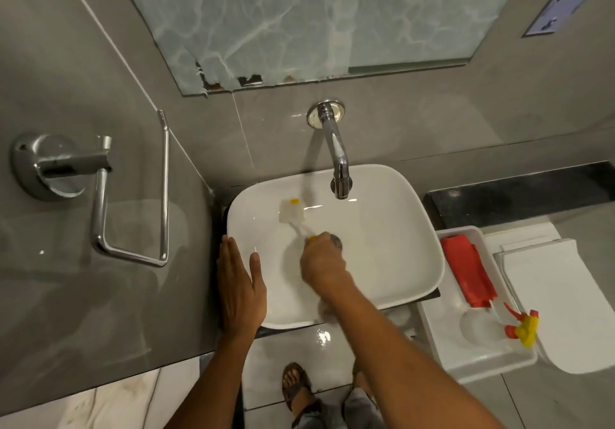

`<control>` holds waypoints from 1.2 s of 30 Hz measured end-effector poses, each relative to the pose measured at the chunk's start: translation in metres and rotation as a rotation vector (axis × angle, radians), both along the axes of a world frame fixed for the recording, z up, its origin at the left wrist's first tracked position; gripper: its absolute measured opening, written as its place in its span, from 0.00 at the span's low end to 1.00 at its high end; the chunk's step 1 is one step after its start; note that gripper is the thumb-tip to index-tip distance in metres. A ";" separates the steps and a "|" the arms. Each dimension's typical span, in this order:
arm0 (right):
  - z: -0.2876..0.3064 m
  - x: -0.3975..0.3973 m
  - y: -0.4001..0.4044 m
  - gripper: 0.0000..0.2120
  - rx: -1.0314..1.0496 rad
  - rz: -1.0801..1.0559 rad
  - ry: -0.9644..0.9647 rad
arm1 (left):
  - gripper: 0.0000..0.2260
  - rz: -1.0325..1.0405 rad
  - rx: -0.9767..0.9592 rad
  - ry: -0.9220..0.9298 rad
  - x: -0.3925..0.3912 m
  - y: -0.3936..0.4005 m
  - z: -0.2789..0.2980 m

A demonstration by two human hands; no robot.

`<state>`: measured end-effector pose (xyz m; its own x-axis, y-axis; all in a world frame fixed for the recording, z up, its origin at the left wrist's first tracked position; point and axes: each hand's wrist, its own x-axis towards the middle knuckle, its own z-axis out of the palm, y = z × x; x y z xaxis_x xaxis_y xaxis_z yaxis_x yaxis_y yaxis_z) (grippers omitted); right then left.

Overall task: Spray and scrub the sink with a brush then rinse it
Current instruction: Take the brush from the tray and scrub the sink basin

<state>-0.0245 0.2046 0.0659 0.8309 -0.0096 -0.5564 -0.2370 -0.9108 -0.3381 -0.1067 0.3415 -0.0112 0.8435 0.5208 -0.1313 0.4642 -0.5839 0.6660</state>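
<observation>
Left hand point(240, 282) lies flat and open on my near-left rim of the white ceramic sink point(412, 242); right hand point(321, 260) grips the white-bristled, yellow-tipped brush point(293, 212), scrubbing far-left basin. Chrome tap point(336, 159) looks dry: rinsing remains.

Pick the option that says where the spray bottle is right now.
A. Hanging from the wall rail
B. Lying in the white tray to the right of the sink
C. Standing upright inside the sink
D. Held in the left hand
B: the spray bottle lies on its side in the white tray right of the sink, beside a red cloth.
</observation>
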 end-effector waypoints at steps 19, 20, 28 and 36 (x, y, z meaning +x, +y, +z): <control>0.014 -0.112 -0.013 0.20 -0.033 0.258 0.119 | 0.39 0.007 0.009 0.001 -0.003 -0.001 -0.001; 0.012 -0.103 -0.001 0.18 -0.007 0.206 0.092 | 0.40 0.009 0.013 -0.003 -0.002 -0.002 -0.001; 0.007 -0.091 -0.016 0.16 -0.136 0.298 0.112 | 0.43 -0.008 0.039 0.006 -0.002 0.000 -0.001; 0.003 -0.046 0.014 0.16 -0.022 0.131 0.055 | 0.43 0.007 0.012 -0.014 -0.002 0.000 -0.002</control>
